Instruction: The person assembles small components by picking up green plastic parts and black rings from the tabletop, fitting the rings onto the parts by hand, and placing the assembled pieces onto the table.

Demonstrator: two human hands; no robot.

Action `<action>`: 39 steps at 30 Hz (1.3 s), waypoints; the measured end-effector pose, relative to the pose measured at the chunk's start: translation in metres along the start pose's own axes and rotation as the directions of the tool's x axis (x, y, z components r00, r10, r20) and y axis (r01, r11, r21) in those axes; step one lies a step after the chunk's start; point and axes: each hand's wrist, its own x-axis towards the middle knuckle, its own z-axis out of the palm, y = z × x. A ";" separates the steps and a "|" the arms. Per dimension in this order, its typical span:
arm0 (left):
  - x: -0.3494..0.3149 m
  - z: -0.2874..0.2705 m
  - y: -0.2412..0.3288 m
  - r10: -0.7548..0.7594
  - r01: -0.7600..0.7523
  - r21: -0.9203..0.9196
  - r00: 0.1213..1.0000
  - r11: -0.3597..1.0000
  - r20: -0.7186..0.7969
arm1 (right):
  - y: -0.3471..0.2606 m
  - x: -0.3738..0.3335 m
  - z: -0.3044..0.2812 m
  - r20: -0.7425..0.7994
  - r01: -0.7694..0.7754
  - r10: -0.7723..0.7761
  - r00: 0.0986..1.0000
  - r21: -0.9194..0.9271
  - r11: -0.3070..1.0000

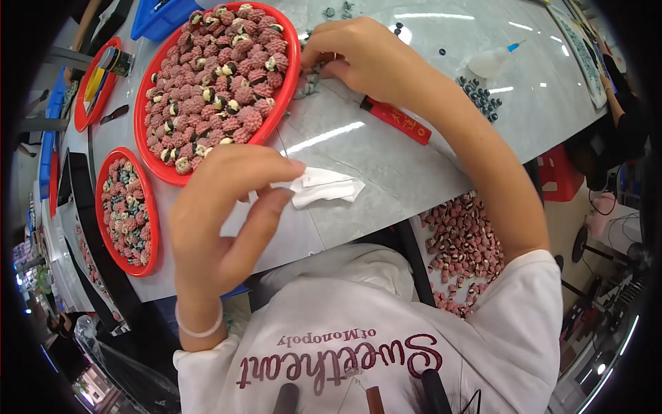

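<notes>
My left hand (224, 214) hovers by the near side of a large red tray, thumb and index finger apart with nothing visible between them. Its index fingertip reaches the edge of a folded white tissue (324, 188) on the table. Past the tray's right rim, my right hand (355, 55) bends down with fingers drawn together over small grey-green pieces (308, 86). What its fingertips hold, if anything, is hidden. Pink bumpy pieces (207, 83), some with cream and black parts, fill the large red tray (295, 52).
A red-handled tool (396, 119) lies beneath my right forearm. Dark beads (480, 100) and a squeeze bottle with a blue tip (491, 62) are farther right. A smaller red tray (153, 238) of mixed pieces stands left. More pink pieces (462, 241) sit below the table edge.
</notes>
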 end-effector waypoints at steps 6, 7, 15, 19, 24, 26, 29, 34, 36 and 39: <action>0.044 -0.023 -0.011 -0.161 0.151 0.069 0.973 0.986 0.165 | -0.009 -0.005 -0.021 0.119 -0.150 0.146 0.982 0.026 0.988; 0.056 -0.019 -0.021 -0.097 0.086 0.068 0.980 0.994 0.175 | -0.015 -0.017 -0.032 0.070 -0.225 0.217 0.974 0.157 0.962; 0.113 0.035 -0.063 0.282 -0.525 0.637 0.848 0.565 0.448 | -0.065 -0.143 -0.066 -0.224 -0.352 0.680 0.698 0.720 0.598; 0.114 0.048 -0.070 0.252 -0.534 0.756 0.845 0.378 0.471 | -0.083 -0.156 -0.064 -0.264 -0.362 0.772 0.579 0.765 0.533; 0.100 0.043 -0.026 0.199 -0.360 0.501 0.917 0.787 0.346 | -0.091 -0.145 -0.050 -0.160 -0.101 0.721 0.675 0.947 0.305; 0.082 0.043 -0.001 -0.065 0.061 0.027 0.974 0.998 0.217 | -0.097 -0.141 -0.046 -0.146 -0.105 0.738 0.659 0.954 0.282; 0.039 0.042 0.020 -0.145 0.213 -0.262 0.956 0.941 0.255 | -0.101 -0.135 -0.035 -0.089 -0.052 0.687 0.722 0.982 0.182; 0.004 0.059 0.019 -0.218 0.244 -0.431 0.970 0.869 0.110 | -0.112 -0.121 -0.024 0.067 -0.117 0.637 0.768 0.992 0.037; -0.002 0.063 0.021 -0.263 0.233 -0.489 0.965 0.841 0.008 | -0.115 -0.116 -0.018 -0.034 -0.083 0.588 0.808 0.982 0.170; -0.008 0.064 0.024 -0.262 0.215 -0.457 0.964 0.863 -0.042 | -0.122 -0.111 -0.014 -0.007 -0.098 0.643 0.766 0.987 0.128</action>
